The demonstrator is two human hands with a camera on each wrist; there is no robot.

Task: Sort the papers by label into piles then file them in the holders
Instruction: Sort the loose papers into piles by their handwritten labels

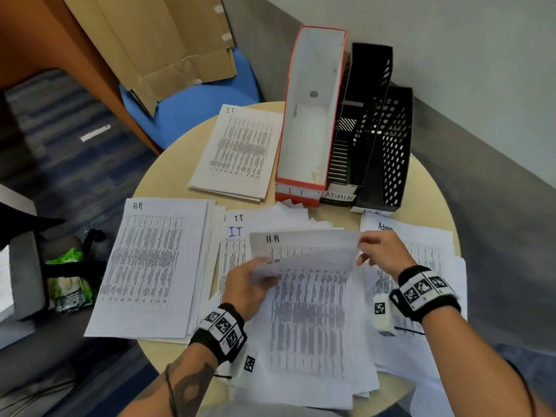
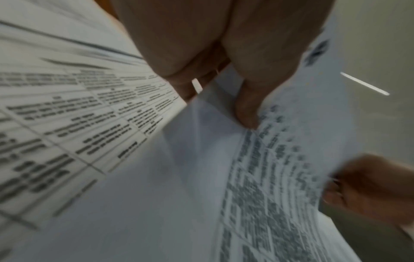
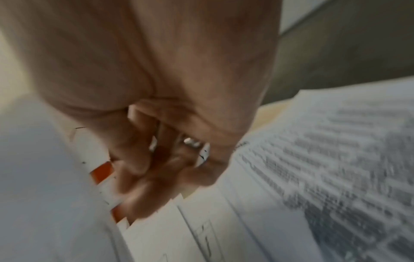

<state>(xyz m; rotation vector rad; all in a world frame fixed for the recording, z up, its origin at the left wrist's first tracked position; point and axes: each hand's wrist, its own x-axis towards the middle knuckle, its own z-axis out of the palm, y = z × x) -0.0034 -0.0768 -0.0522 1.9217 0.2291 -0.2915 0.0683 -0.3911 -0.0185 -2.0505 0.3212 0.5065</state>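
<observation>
An H.R sheet (image 1: 304,248) is lifted and curled above the loose middle pile (image 1: 310,326). My left hand (image 1: 264,275) grips its left edge, thumb (image 2: 246,113) pressed on the paper (image 2: 280,177). My right hand (image 1: 362,251) pinches its top right corner; its curled fingers (image 3: 143,186) are blurred in the right wrist view. The H.R pile (image 1: 144,266) lies at the left, an I.T pile (image 1: 237,152) at the back, and the Admin pile (image 1: 421,245) at the right. The red I.T holder (image 1: 310,115), black ADMIN holder (image 1: 361,121) and black mesh H.R holder (image 1: 388,152) stand behind.
The round table's edge (image 1: 156,176) curves close around the piles. A blue chair (image 1: 186,109) carrying flat cardboard (image 1: 156,49) stands behind the table at the left. A green packet (image 1: 69,281) sits on a dark seat at the left. A grey wall (image 1: 481,145) runs along the right.
</observation>
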